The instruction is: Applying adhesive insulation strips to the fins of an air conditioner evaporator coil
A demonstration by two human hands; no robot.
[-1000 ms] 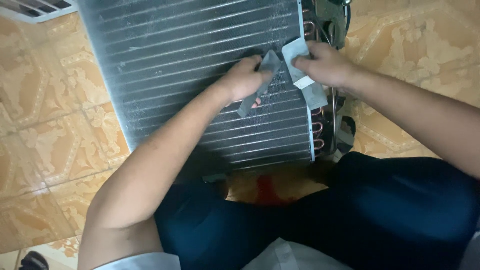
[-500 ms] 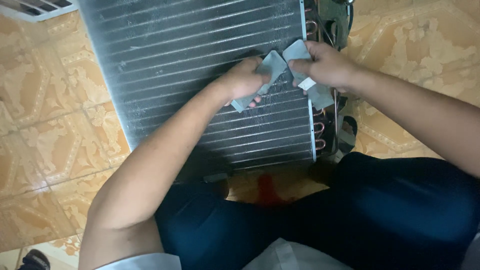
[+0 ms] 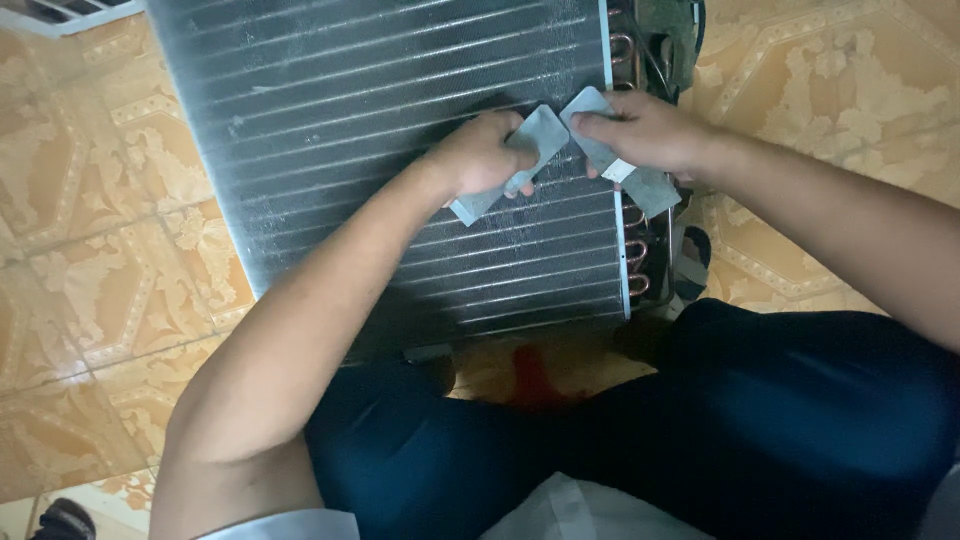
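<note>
One finned condenser coil [image 3: 400,150] lying flat on patterned orange floor tiles [image 3: 90,290], copper tube bends [image 3: 635,250] along its right edge. Over the coil's right half, two grey foam pads: left pad [image 3: 520,160] pinched between thumb and curled fingers of the left hand [image 3: 480,155], right pad [image 3: 625,165] pressed down under the closed fingers of the right hand [image 3: 645,130]. Pads nearly touching at their top corners.
</note>
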